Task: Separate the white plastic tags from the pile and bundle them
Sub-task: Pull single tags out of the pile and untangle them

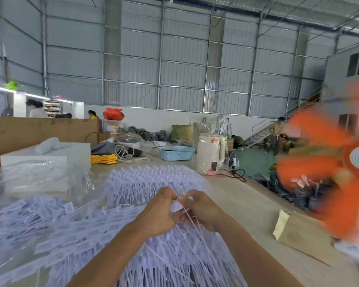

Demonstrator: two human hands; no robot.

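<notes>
A big pile of white plastic tags [75, 228] covers the table in front of me, spreading left and toward the near edge. A neater stack of tags [151, 179] stands just beyond my hands. My left hand [160, 212] and my right hand [201, 208] meet above the pile. Both pinch a small bunch of white tags [177, 206] between the fingertips, with thin tails [195, 226] hanging down from it. The bunch is partly hidden by my fingers.
Clear plastic bags [33, 179] and a white box [50, 154] lie at the left. Behind are yellow cord [104, 158], a blue basket [175, 153] and a white kettle [209, 152]. A spinning orange fan [340, 168] blurs at the right. A brown paper bag [303, 233] lies near it.
</notes>
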